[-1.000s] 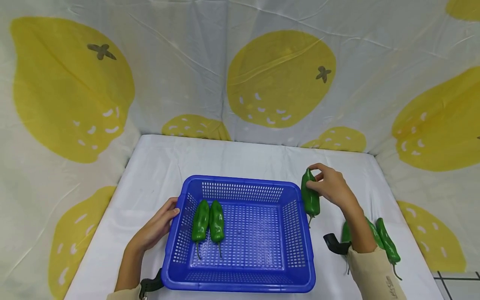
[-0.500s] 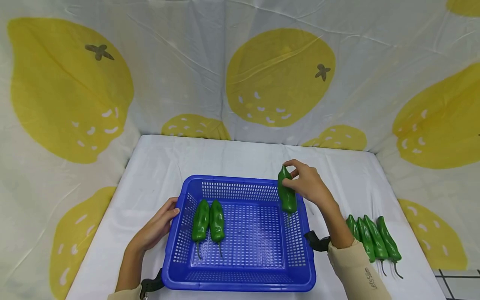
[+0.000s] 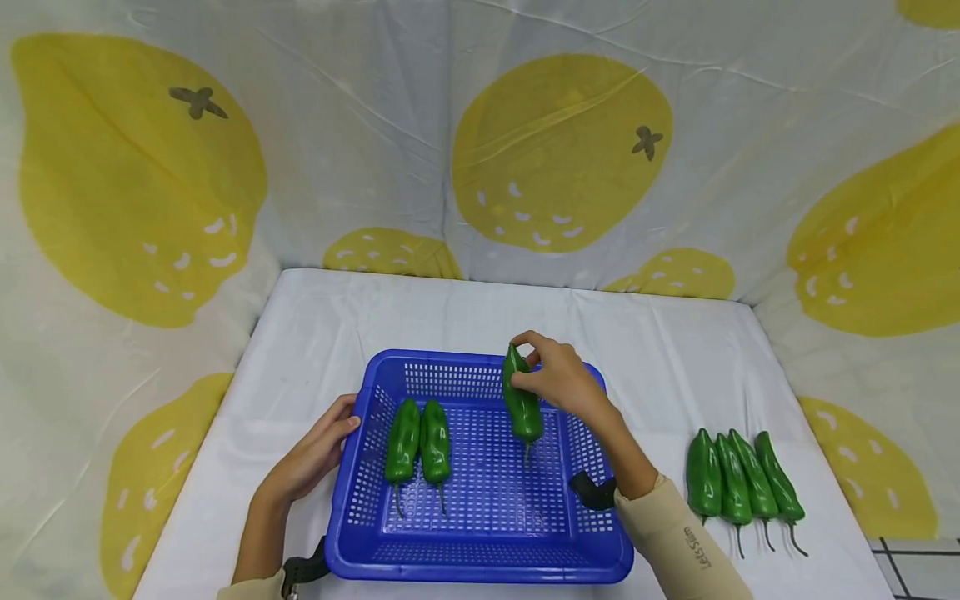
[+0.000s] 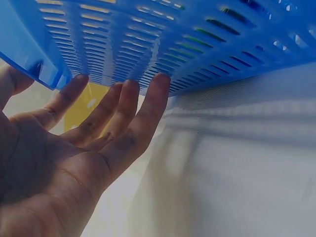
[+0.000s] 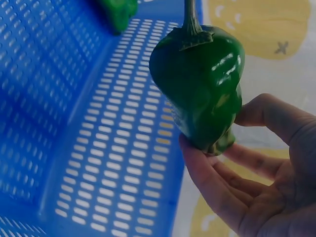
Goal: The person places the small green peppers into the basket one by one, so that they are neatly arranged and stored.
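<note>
Lettering, seemingly "LetsSlim" (image 3: pixel 697 547), is running along the right sleeve (image 3: pixel 671 529). The right hand (image 3: pixel 558 375) is pinching a green pepper (image 3: pixel 523 404) by its far end over the blue basket (image 3: pixel 480 573), forearm (image 3: pixel 626 454) angling in from near right. The left hand (image 3: pixel 322 446) is resting loosely extended fingers against the basket's left side.

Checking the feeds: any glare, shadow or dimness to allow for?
Head view: bright, soft light, small highlights on the held pepper; left wrist view: dim, left hand mostly in shade, soft shadow bands on the white cloth below the blue basket; right wrist view: also dim, white glare streaks on the held pepper's side.
</note>
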`<state>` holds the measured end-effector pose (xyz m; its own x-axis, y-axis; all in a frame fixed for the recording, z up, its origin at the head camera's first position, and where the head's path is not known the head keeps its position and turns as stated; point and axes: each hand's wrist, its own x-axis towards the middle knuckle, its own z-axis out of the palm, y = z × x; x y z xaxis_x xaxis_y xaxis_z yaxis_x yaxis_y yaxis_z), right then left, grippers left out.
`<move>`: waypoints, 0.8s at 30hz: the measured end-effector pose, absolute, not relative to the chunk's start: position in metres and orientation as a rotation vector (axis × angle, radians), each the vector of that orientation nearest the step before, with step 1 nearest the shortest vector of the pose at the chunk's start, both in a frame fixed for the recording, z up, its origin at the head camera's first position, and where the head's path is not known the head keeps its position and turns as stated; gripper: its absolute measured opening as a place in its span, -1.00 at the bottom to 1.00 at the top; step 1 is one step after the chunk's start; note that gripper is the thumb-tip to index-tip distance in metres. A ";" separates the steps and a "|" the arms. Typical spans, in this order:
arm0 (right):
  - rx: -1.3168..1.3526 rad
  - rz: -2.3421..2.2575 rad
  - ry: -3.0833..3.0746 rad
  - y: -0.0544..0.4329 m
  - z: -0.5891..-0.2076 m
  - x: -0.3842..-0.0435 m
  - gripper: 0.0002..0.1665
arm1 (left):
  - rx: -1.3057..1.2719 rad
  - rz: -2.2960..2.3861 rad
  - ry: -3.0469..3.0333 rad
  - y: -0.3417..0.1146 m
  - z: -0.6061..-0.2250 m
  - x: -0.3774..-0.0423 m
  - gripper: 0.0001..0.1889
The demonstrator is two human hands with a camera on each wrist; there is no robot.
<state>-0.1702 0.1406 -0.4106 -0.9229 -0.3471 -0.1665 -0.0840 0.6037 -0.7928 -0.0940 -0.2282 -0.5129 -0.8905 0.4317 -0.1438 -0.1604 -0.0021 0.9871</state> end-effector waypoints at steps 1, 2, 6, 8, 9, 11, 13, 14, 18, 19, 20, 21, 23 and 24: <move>-0.362 -1.232 2.523 0.138 -0.412 -0.169 -0.39 | 0.279 1.946 1.874 -0.228 -0.513 -0.094 -0.56; -0.371 -1.241 2.511 0.136 -0.414 -0.168 -0.40 | 0.277 1.945 1.874 -0.228 -0.513 -0.094 -0.56; -0.393 -1.248 2.486 0.128 -0.421 -0.165 -0.40 | 0.270 1.938 1.878 -0.228 -0.513 -0.094 -0.55; -0.397 -1.242 2.475 0.125 -0.425 -0.164 -0.39 | 0.266 1.934 1.882 -0.228 -0.513 -0.094 -0.55; -0.397 -1.234 2.475 0.123 -0.426 -0.164 -0.39 | 0.264 1.933 1.883 -0.228 -0.513 -0.094 -0.55; -0.396 -1.222 2.480 0.120 -0.427 -0.163 -0.39 | 0.262 1.930 1.887 -0.228 -0.513 -0.095 -0.55; -0.396 -1.219 2.477 0.118 -0.429 -0.162 -0.38 | 0.264 1.928 1.891 -0.228 -0.513 -0.095 -0.55; -0.399 -1.214 2.481 0.116 -0.429 -0.161 -0.38 | 0.267 1.928 1.892 -0.228 -0.514 -0.095 -0.55; -0.446 -1.198 2.483 0.110 -0.432 -0.159 -0.38 | 0.280 1.931 1.895 -0.229 -0.514 -0.094 -0.55; -0.468 -1.191 2.482 0.109 -0.434 -0.159 -0.38 | 0.283 1.933 1.894 -0.229 -0.514 -0.094 -0.55; -0.483 -1.183 2.482 0.107 -0.435 -0.158 -0.38 | 0.285 1.935 1.893 -0.229 -0.514 -0.094 -0.56; -0.491 -1.178 2.479 0.106 -0.436 -0.157 -0.39 | 0.287 1.937 1.892 -0.229 -0.514 -0.094 -0.56; -0.508 -1.164 2.474 0.102 -0.439 -0.155 -0.40 | 0.290 1.940 1.891 -0.228 -0.514 -0.094 -0.56; -0.511 -1.158 2.471 0.101 -0.441 -0.155 -0.41 | 0.291 1.941 1.892 -0.228 -0.514 -0.094 -0.56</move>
<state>-0.1548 0.1005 -0.4413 -0.8686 -0.4657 -0.1694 -0.1680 0.5982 -0.7835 -0.0942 -0.2284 -0.5135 -0.8929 0.4295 -0.1348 -0.1458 0.0073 0.9893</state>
